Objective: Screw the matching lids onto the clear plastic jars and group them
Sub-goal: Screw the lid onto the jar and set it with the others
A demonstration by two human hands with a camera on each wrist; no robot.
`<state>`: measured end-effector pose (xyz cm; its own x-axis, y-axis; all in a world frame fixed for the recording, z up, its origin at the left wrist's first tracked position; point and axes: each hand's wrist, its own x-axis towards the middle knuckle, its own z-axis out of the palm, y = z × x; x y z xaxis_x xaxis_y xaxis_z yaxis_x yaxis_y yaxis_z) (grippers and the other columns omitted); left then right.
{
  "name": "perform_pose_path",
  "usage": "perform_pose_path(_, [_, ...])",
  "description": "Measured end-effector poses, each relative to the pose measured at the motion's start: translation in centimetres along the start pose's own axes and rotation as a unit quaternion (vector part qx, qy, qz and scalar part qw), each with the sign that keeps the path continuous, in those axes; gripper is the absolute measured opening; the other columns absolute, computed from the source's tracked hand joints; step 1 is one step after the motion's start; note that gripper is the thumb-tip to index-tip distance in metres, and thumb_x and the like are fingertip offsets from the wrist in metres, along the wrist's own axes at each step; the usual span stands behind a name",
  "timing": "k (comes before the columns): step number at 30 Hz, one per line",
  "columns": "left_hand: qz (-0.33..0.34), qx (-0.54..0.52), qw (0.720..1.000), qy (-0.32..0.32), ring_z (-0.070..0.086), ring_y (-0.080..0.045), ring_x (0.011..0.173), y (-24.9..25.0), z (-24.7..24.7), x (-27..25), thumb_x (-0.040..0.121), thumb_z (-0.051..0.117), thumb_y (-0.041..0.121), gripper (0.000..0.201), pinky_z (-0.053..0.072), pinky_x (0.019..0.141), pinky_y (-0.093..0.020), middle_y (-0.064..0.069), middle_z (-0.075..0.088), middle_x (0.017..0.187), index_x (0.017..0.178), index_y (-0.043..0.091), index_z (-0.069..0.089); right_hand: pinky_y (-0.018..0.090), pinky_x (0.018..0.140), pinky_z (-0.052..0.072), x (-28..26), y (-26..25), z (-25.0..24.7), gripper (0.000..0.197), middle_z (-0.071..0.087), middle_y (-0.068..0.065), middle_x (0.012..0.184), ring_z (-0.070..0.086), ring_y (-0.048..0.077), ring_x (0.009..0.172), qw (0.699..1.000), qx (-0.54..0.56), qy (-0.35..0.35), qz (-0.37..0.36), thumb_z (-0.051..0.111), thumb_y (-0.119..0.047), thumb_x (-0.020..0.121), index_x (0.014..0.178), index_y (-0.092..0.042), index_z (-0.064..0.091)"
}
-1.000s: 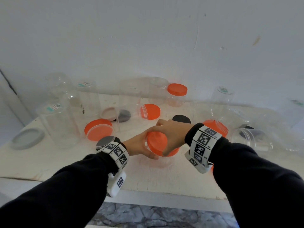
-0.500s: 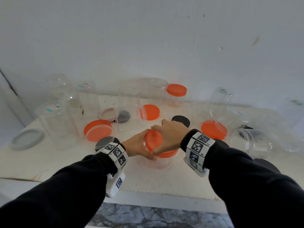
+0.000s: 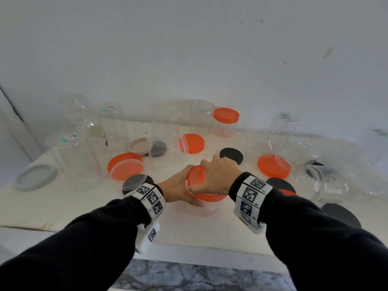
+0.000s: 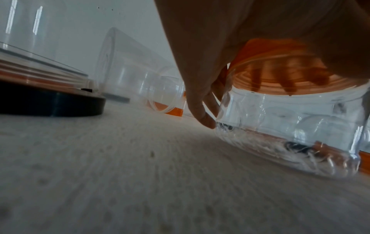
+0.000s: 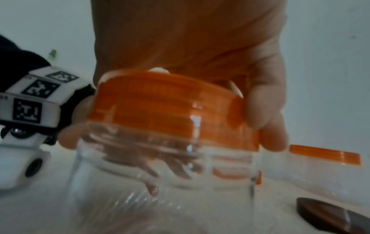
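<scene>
A short clear jar [image 3: 202, 207] stands on the white table [image 3: 63, 206] near its front edge, with an orange lid [image 3: 196, 177] sitting on its mouth. My left hand [image 3: 180, 189] wraps round the jar's left side just below the lid. My right hand [image 3: 218, 177] lies over the lid from above, fingers curled round its rim. In the right wrist view the orange lid [image 5: 168, 110] sits slightly tilted on the clear jar [image 5: 160, 190]. The left wrist view shows the jar [image 4: 290, 123] upright on the table with my fingers [image 4: 200, 110] against its wall.
Several clear jars stand or lie around, one at the back capped in orange [image 3: 226, 115]. Loose orange lids [image 3: 192, 143], black lids [image 3: 231, 155] and a grey lid [image 3: 34, 176] lie scattered. A jar [image 3: 321, 183] lies on its side at right. The table edge [image 3: 189, 248] is near.
My right hand has turned on the lid, its wrist swinging left and nearer, so more of the orange lid is covered. The left hand keeps holding the jar in place.
</scene>
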<state>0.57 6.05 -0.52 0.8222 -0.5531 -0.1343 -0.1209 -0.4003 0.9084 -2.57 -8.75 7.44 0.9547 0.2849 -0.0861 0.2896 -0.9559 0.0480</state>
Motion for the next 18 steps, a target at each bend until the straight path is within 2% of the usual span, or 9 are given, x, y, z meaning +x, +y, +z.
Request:
perform_pose_path(2, [-0.004,0.001,1.000,-0.003,0.048,-0.012,0.114,-0.2,-0.2,0.0,0.063,0.084,0.007,0.093,0.044,0.088,-0.019,0.004,0.047,0.122,0.134,0.020,0.026,0.030,0.065,0.039,-0.1,0.1,-0.3,0.081,0.050,0.007,0.103,0.047,0.020,0.078,1.000,-0.013,-0.028,0.004,0.047,-0.078,0.071,0.121,-0.015,0.049])
perform_pose_path(4, [-0.008,0.010,1.000,-0.003,0.047,-0.014,0.118,-0.3,-0.1,0.1,0.061,0.086,0.015,0.100,0.044,0.092,-0.023,0.002,0.045,0.127,0.138,0.019,0.023,0.034,0.077,0.043,-0.1,0.5,-0.7,0.091,0.043,0.008,0.130,0.051,0.026,0.103,0.997,0.000,-0.081,-0.011,0.048,-0.078,0.072,0.140,-0.020,0.032])
perform_pose_path(6, [-0.006,0.017,1.000,-0.006,0.045,-0.014,0.122,-0.4,-0.1,0.0,0.053,0.089,0.029,0.111,0.044,0.098,-0.029,0.003,0.044,0.131,0.141,0.021,0.022,0.040,0.095,0.041,-0.1,1.2,-1.4,0.096,0.024,0.002,0.147,0.037,0.027,0.127,0.987,0.041,-0.146,-0.061,0.061,-0.066,0.073,0.147,-0.032,0.010])
perform_pose_path(8, [-0.007,0.015,1.000,-0.006,0.043,-0.013,0.124,-0.5,0.0,0.0,0.049,0.088,0.034,0.113,0.043,0.101,-0.034,0.005,0.042,0.133,0.141,0.023,0.023,0.044,0.102,0.038,0.1,1.7,-2.3,0.099,0.018,-0.004,0.148,0.033,0.025,0.130,0.973,0.042,-0.194,-0.119,0.074,-0.049,0.072,0.145,-0.041,0.008])
perform_pose_path(11, [-0.002,0.001,1.000,-0.004,0.041,-0.011,0.125,-0.6,-0.1,-0.1,0.043,0.086,0.040,0.111,0.043,0.101,-0.035,0.005,0.041,0.134,0.137,0.026,0.028,0.042,0.095,0.044,0.4,1.7,-2.5,0.092,0.028,-0.002,0.138,0.041,0.024,0.119,0.975,0.000,-0.188,-0.123,0.076,-0.048,0.068,0.141,-0.046,0.019])
perform_pose_path(13, [-0.001,-0.001,1.000,-0.007,0.043,-0.010,0.125,-0.6,-0.1,-0.1,0.043,0.086,0.040,0.113,0.043,0.101,-0.036,0.004,0.044,0.133,0.138,0.025,0.027,0.036,0.081,0.047,0.2,1.2,-2.1,0.086,0.038,0.002,0.128,0.048,0.023,0.102,0.985,-0.024,-0.147,-0.089,0.067,-0.064,0.068,0.139,-0.038,0.028])
perform_pose_path(15, [-0.008,-0.002,1.000,-0.011,0.045,-0.011,0.124,-0.5,-0.1,-0.1,0.043,0.085,0.040,0.111,0.044,0.100,-0.034,0.005,0.046,0.130,0.136,0.024,0.027,0.032,0.069,0.041,0.1,0.6,-1.6,0.086,0.045,0.006,0.122,0.048,0.022,0.088,0.992,-0.057,-0.101,-0.054,0.054,-0.076,0.068,0.136,-0.026,0.037])
perform_pose_path(16, [-0.010,0.001,1.000,-0.013,0.045,-0.011,0.123,-0.5,-0.1,-0.1,0.043,0.085,0.041,0.112,0.044,0.100,-0.033,0.005,0.046,0.130,0.136,0.024,0.027,0.032,0.069,0.039,0.0,0.5,-1.3,0.089,0.046,0.008,0.123,0.050,0.024,0.090,0.993,-0.067,-0.091,-0.042,0.050,-0.079,0.068,0.136,-0.023,0.036])
perform_pose_path(18, [-0.008,0.014,1.000,-0.011,0.045,-0.012,0.123,-0.5,-0.1,0.0,0.043,0.085,0.041,0.115,0.044,0.099,-0.031,0.004,0.045,0.131,0.139,0.023,0.024,0.035,0.078,0.042,0.1,0.8,-1.3,0.094,0.037,0.007,0.137,0.049,0.028,0.111,0.991,-0.060,-0.117,-0.037,0.051,-0.078,0.069,0.144,-0.027,0.023])
